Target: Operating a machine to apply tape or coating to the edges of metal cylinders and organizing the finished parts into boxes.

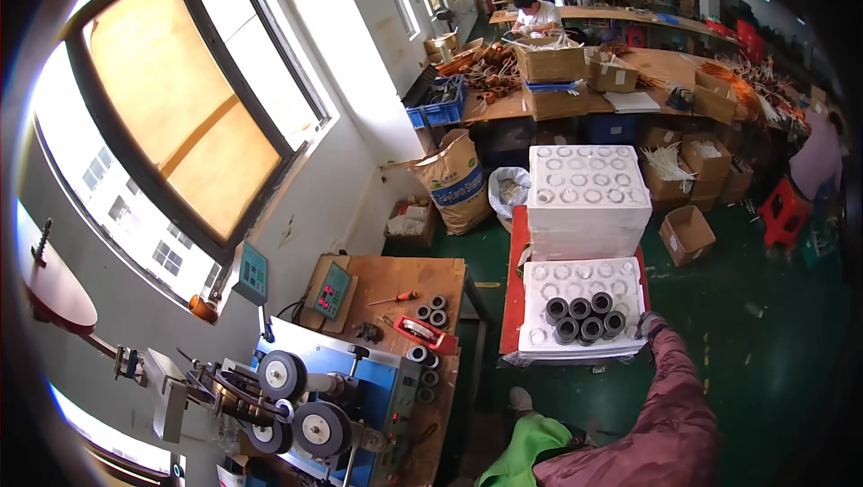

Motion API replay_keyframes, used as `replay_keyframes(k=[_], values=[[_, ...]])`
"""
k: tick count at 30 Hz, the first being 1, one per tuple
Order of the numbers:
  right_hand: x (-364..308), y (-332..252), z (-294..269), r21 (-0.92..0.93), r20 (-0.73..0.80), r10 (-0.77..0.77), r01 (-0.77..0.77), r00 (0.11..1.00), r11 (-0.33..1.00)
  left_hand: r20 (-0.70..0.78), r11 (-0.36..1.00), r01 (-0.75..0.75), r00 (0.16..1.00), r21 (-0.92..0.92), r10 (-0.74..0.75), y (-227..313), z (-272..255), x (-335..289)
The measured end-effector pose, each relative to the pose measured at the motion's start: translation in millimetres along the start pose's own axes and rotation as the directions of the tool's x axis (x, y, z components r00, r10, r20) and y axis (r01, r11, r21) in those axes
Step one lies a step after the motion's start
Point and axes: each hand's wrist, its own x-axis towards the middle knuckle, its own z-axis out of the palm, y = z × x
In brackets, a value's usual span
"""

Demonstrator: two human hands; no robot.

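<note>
While looking down at black rings clustered right of centre, see them resting on a white foam tray. Have right hand at its right edge, just beside the rings; cannot tell whether spread or pinching, nor judge left hand, outside the frame. Find a taller white foam stack just above, then a wooden bench left of centre, bearing an orange-handled screwdriver. Note a blue machine with dark wheels at lower left and a co-worker at upper centre behind cardboard boxes.
</note>
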Motion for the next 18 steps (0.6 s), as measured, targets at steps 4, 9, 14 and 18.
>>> replay_keyframes(k=[4, 9, 14, 18], values=[[9.9, 18.1, 18.7, -0.209, -0.127, -0.228, 0.199, 0.965, 0.957, 0.020, 0.999, -0.021, 1.000, 0.025, 0.020, -18.8, 2.7, -8.6], [-9.6, -8.6, -0.9, 0.050, -0.215, -0.089, 0.103, 0.972, 0.993, 0.040, 0.999, 0.006, 0.999, 0.051, -0.008, -35.7, 12.0, -28.7], [-20.8, -9.9, -15.9, 0.157, 0.012, -0.066, 0.063, 0.998, 0.986, 0.079, 0.995, 0.048, 0.995, 0.085, -0.055, -55.5, 23.4, -46.5], [-22.9, -18.9, -21.1, -0.004, 0.075, -0.124, 0.125, 0.989, 0.992, 0.100, 0.993, 0.065, 0.992, 0.097, -0.075, -71.7, 32.0, -65.5]])
